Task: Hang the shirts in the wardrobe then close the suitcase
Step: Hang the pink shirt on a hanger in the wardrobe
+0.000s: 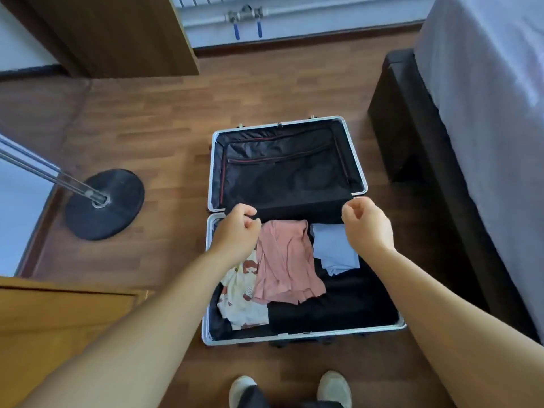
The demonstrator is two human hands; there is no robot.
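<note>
- The suitcase [290,231] lay open on the floor [159,128], its lid half farther from the person and the packed half nearer.
- Inside the packed half, a pink shirt [284,262] lay in the middle, a blue shirt [334,247] at its right, and a cream printed shirt [240,298] at its left, partly under the pink one.
- The left hand [235,231] hovered over the suitcase's hinge line at the left, fingers loosely curled, holding nothing.
- The right hand [368,225] hovered over the hinge line at the right, fingers likewise loosely curled and empty.
- A lamp base [106,204] stood left of the suitcase; a bed [485,113] lay to its right.
- Two shoes [334,387] showed just in front of the suitcase's near edge.
</note>
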